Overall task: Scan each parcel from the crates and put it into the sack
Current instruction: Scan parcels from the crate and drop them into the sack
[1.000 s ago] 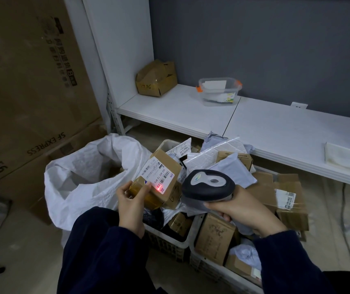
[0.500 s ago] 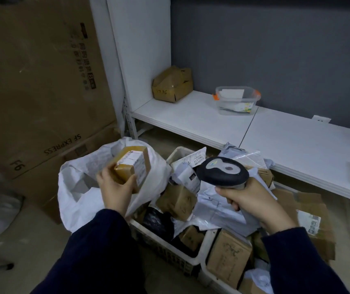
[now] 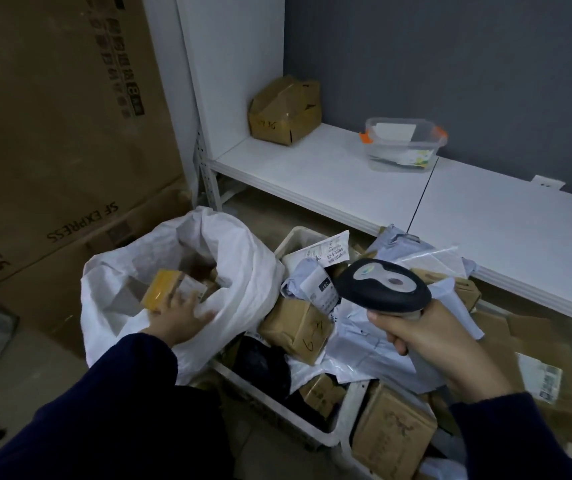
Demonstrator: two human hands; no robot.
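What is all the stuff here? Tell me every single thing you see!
sack: one, white, on the floor left of the crates, mouth open
yellow parcel: one, yellow-brown, inside the sack
crates: two, white, on the floor at bottom centre
parcels: many, brown boxes and pale bags, heaped in the crates
scanner: one, black and grey, above the crates
brown box: one, brown, at the shelf's left end
tub: one, clear with orange clips, on the shelf
shelf: one, white, low, behind the crates
cartons: at least two, brown, stacked at left
left hand: one, in the sack's mouth, fingers spread beside the yellow parcel
right hand: one, grips the scanner
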